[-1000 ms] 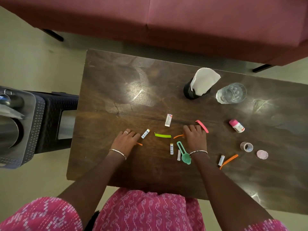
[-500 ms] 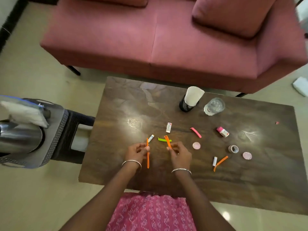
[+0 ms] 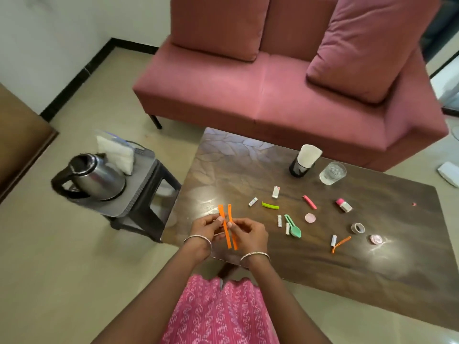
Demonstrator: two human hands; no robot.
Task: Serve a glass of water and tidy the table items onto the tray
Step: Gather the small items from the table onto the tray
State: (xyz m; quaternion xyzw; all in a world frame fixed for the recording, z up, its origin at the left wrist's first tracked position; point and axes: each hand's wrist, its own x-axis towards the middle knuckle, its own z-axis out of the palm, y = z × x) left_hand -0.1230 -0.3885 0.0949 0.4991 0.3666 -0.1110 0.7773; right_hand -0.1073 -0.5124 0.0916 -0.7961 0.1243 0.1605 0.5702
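I am looking down at my two hands over the near left corner of the dark brown wooden table (image 3: 248, 170). My left hand (image 3: 202, 225) is pinching one thin orange plastic strip (image 3: 224, 227) between the thumb and fingers. My right hand (image 3: 250, 230) is pinching a second thin orange plastic strip (image 3: 232, 228) the same way. The two strips are standing almost straight up and down, side by side, very close together. I cannot tell if they are touching. My other fingers are curling in loosely. Both wrists are wearing thin silver bangles, and both arms are reaching forward from my pink patterned clothes.

The clear glass of water (image 3: 332, 173) is sitting at the far side of the table, well away from my hands, just beside a black cup holding white paper (image 3: 304, 161).

The other little things are lying spread out on the table to the right of my hands. A lime green clip (image 3: 270, 205) and a small white tube (image 3: 252, 201) are lying nearest. A mint green spoon-shaped clip (image 3: 293, 225) is lying further right, then a pink clip (image 3: 309, 202) and a small white bottle with a pink cap (image 3: 344, 205). Another orange clip (image 3: 340, 244) is lying near the right.

The grey plastic tray (image 3: 139, 184) is sitting on a dark stool to the left of the table. A shiny steel kettle (image 3: 95, 178) is standing on it, with a white folded packet (image 3: 116, 153) behind.
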